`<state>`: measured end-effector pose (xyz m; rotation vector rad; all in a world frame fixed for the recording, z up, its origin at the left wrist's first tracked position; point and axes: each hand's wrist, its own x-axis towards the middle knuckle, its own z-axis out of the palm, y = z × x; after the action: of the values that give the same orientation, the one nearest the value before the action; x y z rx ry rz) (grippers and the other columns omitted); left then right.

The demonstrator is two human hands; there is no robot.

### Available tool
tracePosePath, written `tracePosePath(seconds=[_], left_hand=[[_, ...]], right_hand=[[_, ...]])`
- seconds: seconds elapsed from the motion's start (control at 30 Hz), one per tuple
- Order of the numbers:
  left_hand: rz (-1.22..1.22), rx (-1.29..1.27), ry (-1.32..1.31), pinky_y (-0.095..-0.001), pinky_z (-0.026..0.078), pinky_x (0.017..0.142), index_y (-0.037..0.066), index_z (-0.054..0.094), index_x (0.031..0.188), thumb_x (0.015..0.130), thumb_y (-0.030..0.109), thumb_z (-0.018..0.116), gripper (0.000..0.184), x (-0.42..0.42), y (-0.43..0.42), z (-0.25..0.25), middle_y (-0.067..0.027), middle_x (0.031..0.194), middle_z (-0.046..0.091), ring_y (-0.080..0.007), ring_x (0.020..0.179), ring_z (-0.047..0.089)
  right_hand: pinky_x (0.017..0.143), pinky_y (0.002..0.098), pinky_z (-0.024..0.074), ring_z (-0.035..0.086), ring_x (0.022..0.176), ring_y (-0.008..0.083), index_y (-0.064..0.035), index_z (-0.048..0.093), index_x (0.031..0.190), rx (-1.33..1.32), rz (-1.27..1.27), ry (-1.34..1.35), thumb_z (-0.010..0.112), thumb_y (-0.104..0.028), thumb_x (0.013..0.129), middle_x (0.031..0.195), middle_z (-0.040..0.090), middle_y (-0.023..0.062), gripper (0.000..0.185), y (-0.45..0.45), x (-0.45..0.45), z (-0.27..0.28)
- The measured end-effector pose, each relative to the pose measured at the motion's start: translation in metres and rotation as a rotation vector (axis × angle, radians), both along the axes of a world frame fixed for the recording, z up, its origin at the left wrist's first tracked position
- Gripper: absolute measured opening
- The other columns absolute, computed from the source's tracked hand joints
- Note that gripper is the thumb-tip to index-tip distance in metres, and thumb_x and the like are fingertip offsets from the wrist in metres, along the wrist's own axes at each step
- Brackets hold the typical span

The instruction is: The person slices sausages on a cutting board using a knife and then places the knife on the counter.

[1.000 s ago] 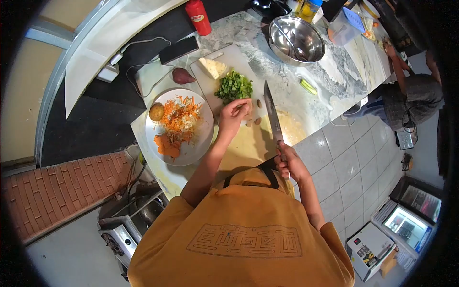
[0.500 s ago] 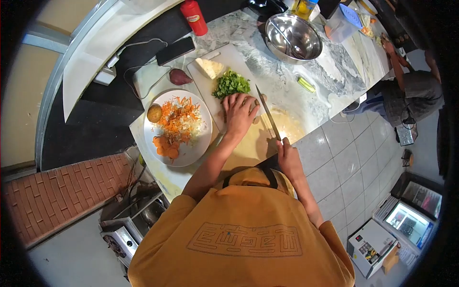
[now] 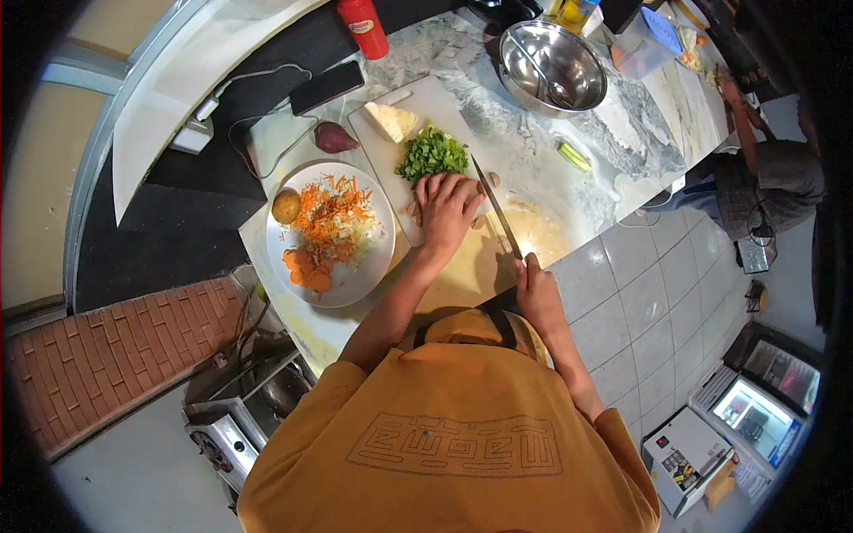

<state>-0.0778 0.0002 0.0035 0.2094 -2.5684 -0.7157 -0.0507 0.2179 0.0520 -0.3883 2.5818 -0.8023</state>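
Observation:
My right hand is closed round the handle of a long kitchen knife, its blade running up along the right side of the white cutting board. On the board's near end lies my left hand, fingers bent and together over food that they mostly hide. Small brown slices show at its edges, too small to name. Just beyond the fingertips is a heap of chopped green leaves. A pale wedge, perhaps cabbage, sits farther up the board.
Left of the board, a white plate holds shredded carrot, carrot slices and a potato. A purple-red onion and a phone lie behind it. A steel bowl and cucumber piece are to the right. Another person stands far right.
The view has shifted slightly. Both hands and the knife stay in nearly the same places, with the left hand still over the food and the blade beside it.

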Motion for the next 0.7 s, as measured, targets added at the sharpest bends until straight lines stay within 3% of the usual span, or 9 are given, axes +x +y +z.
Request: tracePosePath(seconds=[0.4, 0.7], left_hand=[[0.012, 0.035, 0.031, -0.0468, 0.03, 0.105, 0.015, 0.071, 0.097, 0.085, 0.026, 0.07, 0.016, -0.001, 0.001, 0.0, 0.0018, 0.1, 0.064, -0.0221, 0.105, 0.053], [0.023, 0.04, 0.021, -0.0422, 0.03, 0.103, 0.013, 0.074, 0.095, 0.084, 0.02, 0.071, 0.013, -0.001, 0.0, 0.005, 0.0033, 0.099, 0.066, -0.0199, 0.1, 0.056]], right_hand=[[0.061, 0.0603, 0.0477, 0.06, 0.073, 0.0546, 0.0017, 0.047, 0.102, 0.059, 0.033, -0.064, 0.043, -0.029, 0.105, 0.07, 0.06, 0.0338, 0.031, -0.006, -0.001, 0.003], [0.054, 0.0598, 0.05, 0.062, 0.064, 0.0527, 0.0019, 0.045, 0.107, 0.154, -0.005, 0.012, 0.046, -0.028, 0.103, 0.065, 0.061, 0.0317, 0.03, -0.022, 0.009, -0.003]])
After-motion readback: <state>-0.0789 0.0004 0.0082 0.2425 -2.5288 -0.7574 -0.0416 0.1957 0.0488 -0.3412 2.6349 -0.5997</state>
